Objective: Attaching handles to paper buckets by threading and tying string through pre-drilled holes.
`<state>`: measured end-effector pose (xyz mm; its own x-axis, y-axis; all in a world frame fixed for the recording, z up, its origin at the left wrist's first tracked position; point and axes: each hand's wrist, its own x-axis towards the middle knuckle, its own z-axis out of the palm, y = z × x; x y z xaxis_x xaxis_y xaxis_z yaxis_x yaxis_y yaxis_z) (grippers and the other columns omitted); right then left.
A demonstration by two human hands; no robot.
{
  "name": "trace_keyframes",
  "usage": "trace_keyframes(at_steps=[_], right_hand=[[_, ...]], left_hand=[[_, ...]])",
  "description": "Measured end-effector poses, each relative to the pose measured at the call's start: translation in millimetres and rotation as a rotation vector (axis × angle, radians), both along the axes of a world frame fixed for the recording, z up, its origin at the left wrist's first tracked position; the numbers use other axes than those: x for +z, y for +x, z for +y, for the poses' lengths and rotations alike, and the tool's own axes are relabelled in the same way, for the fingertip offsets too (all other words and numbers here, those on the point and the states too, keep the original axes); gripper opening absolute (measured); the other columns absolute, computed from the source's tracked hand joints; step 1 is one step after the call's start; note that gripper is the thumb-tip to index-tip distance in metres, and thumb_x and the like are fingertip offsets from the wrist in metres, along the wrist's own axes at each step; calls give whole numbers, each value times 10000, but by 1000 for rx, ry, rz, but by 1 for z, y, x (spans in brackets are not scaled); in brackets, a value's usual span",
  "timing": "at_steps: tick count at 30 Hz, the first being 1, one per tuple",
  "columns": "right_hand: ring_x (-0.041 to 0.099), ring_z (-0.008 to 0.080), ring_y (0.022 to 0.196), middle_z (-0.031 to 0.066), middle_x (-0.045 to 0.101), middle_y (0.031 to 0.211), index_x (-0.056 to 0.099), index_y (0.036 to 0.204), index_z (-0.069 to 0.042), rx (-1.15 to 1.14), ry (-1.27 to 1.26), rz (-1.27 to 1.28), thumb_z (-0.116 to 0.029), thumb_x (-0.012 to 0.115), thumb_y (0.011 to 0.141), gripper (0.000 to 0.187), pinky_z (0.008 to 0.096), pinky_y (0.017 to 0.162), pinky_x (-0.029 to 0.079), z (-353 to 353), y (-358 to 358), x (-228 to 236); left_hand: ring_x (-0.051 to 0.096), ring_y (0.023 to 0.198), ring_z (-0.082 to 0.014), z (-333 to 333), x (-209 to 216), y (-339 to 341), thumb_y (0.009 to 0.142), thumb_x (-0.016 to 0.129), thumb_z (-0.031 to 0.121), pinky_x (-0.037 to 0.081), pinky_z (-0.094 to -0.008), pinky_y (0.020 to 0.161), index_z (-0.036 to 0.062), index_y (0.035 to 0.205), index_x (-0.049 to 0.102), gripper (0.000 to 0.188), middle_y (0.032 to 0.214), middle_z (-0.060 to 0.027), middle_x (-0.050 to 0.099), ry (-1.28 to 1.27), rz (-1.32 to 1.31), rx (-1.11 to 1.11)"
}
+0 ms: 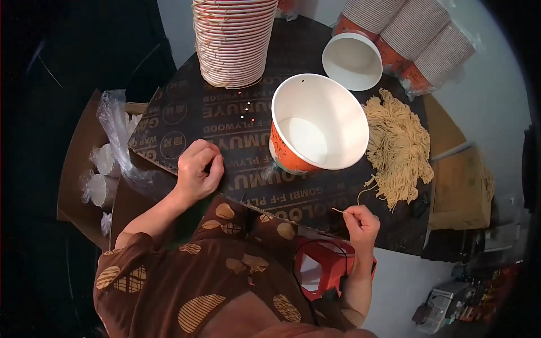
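A large paper bucket (pixel 304 135), white inside and orange outside, stands on the dark plywood tabletop in front of me, its mouth tilted toward me. At the table's near left edge, my left hand (pixel 198 169) is closed with its fingers curled. Whatever it may hold is hidden. Near the right front edge, my right hand (pixel 362 225) pinches the end of a thin tan string between thumb and forefinger. Just beyond it lies a loose heap of cut tan strings (pixel 397 149), with a strand trailing toward the hand.
Behind the bucket rises a tall stack of paper buckets (pixel 234 45) with strings hanging on it. Another bucket (pixel 352 62) and wrapped stacks (pixel 414 31) sit at the back right. A cardboard box (pixel 79 174) with plastic-wrapped buckets is left; a red stool (pixel 327 265) stands below the table.
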<state>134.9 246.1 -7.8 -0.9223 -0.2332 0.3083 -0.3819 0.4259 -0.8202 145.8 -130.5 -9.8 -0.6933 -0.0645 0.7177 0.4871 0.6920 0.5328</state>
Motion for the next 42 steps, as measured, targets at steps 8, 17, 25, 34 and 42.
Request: trace_keyframes(at_steps=[8,17,25,34,42], right_hand=[[436,13,518,-32,492,577,612,812,-7,27,0,-18,34,659,819,62,189,468,318,-2,1,1],[413,6,522,-48,483,579,616,813,-9,29,-15,-28,23,662,828,58,186,472,315,-4,-2,2],[419,4,615,-64,520,704,629,853,3,-115,-310,-72,-17,651,874,37,171,534,337,-23,2,-3],[414,48,494,24,521,665,562,824,-16,-215,-239,600,69,654,807,126,198,436,323,-68,-4,26],[414,59,489,22,475,622,539,827,-15,-111,-319,561,98,635,804,150,210,442,334,-81,-11,30]], left_hand=[[556,623,-272,-1,2,1,711,606,-107,434,-328,535,-27,709,556,94,714,-129,573,-18,-3,5],[556,606,-244,1,1,-1,727,607,-96,431,-300,527,-30,716,566,79,712,-127,570,-15,29,52],[597,735,-270,26,43,-1,731,616,-85,477,-301,621,-11,847,592,140,857,-136,605,-78,158,-23],[528,1087,-329,86,88,-31,704,743,99,274,-579,1026,37,947,585,296,1024,-118,592,-437,165,-161],[601,946,-250,100,83,-36,736,728,82,182,-617,1081,50,794,608,137,845,-78,622,-408,112,-224]])
